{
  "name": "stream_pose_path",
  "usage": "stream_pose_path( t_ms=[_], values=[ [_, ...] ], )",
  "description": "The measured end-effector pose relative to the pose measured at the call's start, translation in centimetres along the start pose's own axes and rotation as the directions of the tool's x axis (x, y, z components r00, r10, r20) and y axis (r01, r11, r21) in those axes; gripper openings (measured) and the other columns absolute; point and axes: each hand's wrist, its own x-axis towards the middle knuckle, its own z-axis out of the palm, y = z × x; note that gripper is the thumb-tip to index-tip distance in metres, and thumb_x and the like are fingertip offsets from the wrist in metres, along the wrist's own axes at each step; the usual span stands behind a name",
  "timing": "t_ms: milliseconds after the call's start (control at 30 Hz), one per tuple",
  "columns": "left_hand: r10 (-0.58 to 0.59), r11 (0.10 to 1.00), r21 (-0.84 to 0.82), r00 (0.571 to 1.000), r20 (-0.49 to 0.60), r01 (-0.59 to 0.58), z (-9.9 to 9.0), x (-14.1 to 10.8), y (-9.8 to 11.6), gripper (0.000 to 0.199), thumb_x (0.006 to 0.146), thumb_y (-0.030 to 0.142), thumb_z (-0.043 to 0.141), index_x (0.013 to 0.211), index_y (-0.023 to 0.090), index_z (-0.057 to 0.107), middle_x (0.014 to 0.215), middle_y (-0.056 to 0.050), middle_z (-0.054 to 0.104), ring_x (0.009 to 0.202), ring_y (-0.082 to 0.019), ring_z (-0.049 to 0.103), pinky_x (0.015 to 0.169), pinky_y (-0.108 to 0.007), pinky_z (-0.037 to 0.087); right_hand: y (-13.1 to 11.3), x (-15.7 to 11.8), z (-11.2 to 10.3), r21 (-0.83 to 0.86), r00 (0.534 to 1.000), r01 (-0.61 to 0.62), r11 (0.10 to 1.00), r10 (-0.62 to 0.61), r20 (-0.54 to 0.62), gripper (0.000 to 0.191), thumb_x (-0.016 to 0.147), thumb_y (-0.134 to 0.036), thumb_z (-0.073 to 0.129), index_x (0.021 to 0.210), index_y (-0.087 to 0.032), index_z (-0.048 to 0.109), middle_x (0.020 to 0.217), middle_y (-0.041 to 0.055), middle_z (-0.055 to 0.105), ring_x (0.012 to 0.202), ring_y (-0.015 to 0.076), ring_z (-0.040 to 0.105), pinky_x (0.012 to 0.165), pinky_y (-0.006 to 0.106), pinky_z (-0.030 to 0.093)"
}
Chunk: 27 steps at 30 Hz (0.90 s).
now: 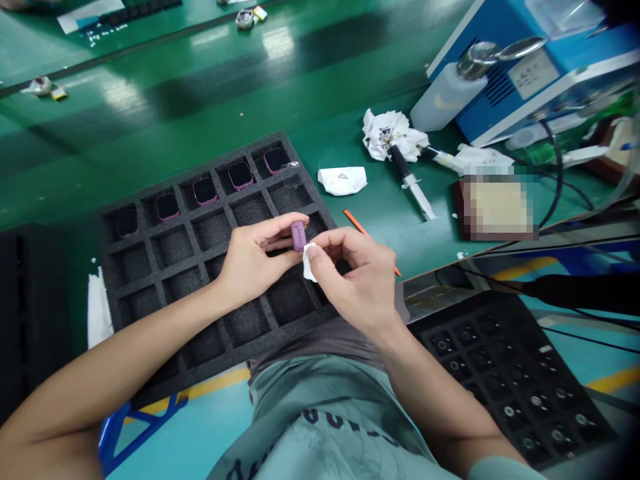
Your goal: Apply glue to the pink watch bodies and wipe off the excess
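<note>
My left hand pinches a small purple watch case between thumb and fingers, with its narrow side turned up. In my right hand, thumb and fingers are closed on a folded piece of white wipe, which is at the lower end of the case. Both hands are over a black foam tray divided into square compartments. Several dark-screened watches with purple frames lie in its far row. A scrap of clear film shows at the tray's far right corner.
Right of the tray lie a folded white wipe, an orange stick, a syringe and crumpled stained tissue. Behind them are a white dispenser bottle and a blue machine. Another black tray is lower right.
</note>
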Motion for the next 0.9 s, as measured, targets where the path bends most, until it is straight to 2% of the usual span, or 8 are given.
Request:
stream_pose_path(
  t_ms=[233,467,667,900],
  values=[
    [0.057,0.993,0.1,0.998,-0.01,-0.055,0.18,0.07,-0.29,0.038,0.075,0.016,0.08,0.113,0.018,0.081,0.112,-0.003,0.082,0.106,-0.025,0.078,0.101,-0.037,0.065,0.04,0.61,0.53,0.05,0.999,-0.045,0.998,0.046,-0.018,0.009,0.087,-0.021,0.065,0.079,-0.017,0.068,0.068,-0.0023,0.066,0.056,0.007,0.057,0.054,0.021,0.047],
    [0.027,0.995,0.095,0.999,-0.033,-0.023,0.24,0.1,-0.33,0.039,0.074,0.019,0.082,0.114,0.018,0.081,0.112,-0.004,0.082,0.109,-0.027,0.077,0.102,-0.041,0.064,0.09,0.25,0.53,0.02,0.996,-0.089,0.996,0.089,-0.011,0.009,0.086,-0.022,0.066,0.078,-0.017,0.069,0.067,-0.0021,0.067,0.054,0.0068,0.057,0.052,0.02,0.046],
    [0.05,0.995,0.084,0.998,-0.024,-0.047,0.21,0.07,-0.47,0.041,0.076,0.019,0.082,0.117,0.018,0.08,0.118,-0.005,0.081,0.111,-0.027,0.077,0.105,-0.041,0.063,-0.01,0.38,0.45,0.052,0.994,-0.114,0.992,0.114,0.002,0.01,0.085,-0.021,0.067,0.077,-0.016,0.07,0.065,-0.0021,0.067,0.053,0.006,0.056,0.05,0.018,0.045],
    [0.08,0.985,0.153,0.997,-0.019,-0.076,0.22,0.01,-0.4,0.04,0.079,0.02,0.078,0.118,0.02,0.08,0.12,-0.003,0.081,0.113,-0.026,0.077,0.105,-0.039,0.063,-0.09,0.41,0.47,0.094,0.991,-0.135,0.986,0.136,-0.003,0.008,0.083,-0.021,0.068,0.076,-0.016,0.069,0.064,-0.0026,0.065,0.052,0.0058,0.053,0.048,0.019,0.042]
  ],
)
